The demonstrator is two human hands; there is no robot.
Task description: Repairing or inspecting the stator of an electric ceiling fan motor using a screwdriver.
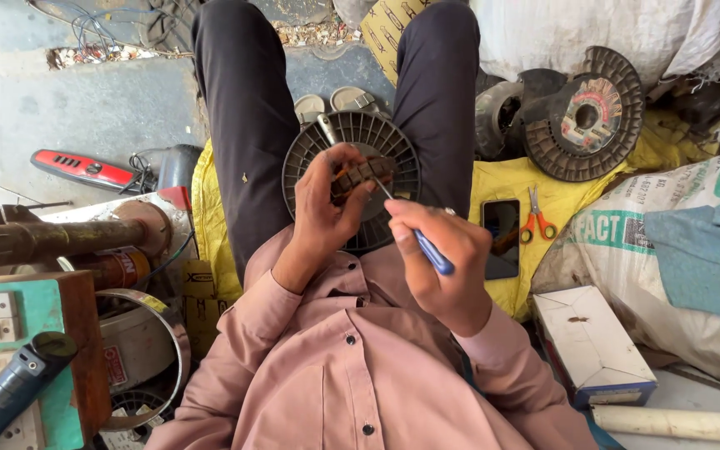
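My left hand (327, 208) grips a small brown slotted motor part (362, 177), held up over my lap. My right hand (443, 254) holds a blue-handled screwdriver (432, 252); its thin metal shaft points up-left and its tip touches the motor part. Behind both hands, between my knees, lies a round grey plastic spool (393, 150) with radial ribs. I sit with dark trousers and a pink shirt.
A black phone (502, 237) and orange-handled scissors (535, 218) lie on yellow cloth at right. Another dark spool (585, 112), white sacks (668, 225) and a white box (589, 342) stand right. Left: a red tool (85, 169), a metal shaft (43, 237), a switchboard (10, 333).
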